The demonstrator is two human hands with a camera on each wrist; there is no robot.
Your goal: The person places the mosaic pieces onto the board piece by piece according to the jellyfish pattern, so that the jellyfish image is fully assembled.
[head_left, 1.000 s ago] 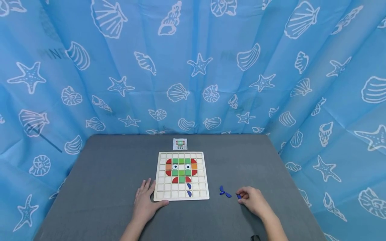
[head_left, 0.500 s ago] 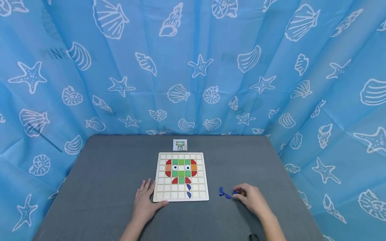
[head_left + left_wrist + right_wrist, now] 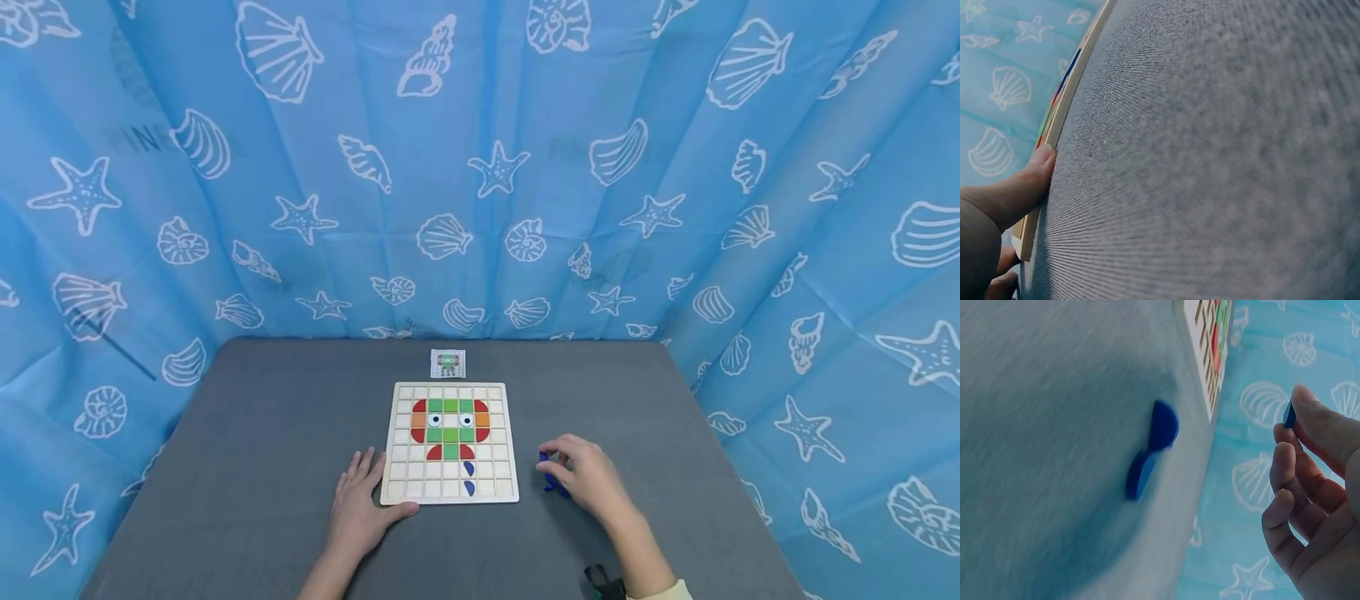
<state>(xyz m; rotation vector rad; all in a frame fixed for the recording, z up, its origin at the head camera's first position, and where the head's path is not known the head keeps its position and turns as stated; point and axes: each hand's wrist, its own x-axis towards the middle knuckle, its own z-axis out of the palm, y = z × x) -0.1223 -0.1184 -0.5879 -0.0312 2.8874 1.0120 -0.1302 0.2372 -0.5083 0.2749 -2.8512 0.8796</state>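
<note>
My left hand (image 3: 358, 512) rests spread at the near left corner of a wooden grid board (image 3: 416, 472). Its thumb (image 3: 1040, 164) lies against the front edge and its fingers lie along the left side. Red, green, orange and eye-patterned tiles fill some cells, and two blue half-round pieces (image 3: 469, 478) sit below them. To the right of the board, my right hand (image 3: 588, 479) pinches a blue half-round piece (image 3: 1290, 415) between thumb and fingertip, above the table. Under it, loose blue half-round pieces (image 3: 1163, 427) lie on the cloth, partly covered by the hand in the head view.
A small pattern card (image 3: 447, 364) lies just behind the board. Grey cloth (image 3: 300, 400) covers the table, and a blue curtain (image 3: 480, 250) with white shells hangs around its back and sides. Beside the right forearm is a black strap-like object (image 3: 606, 582).
My right hand has moved left toward the board with the pinched blue piece, passing over the loose blue ones. My left hand has stayed at the board's corner.
</note>
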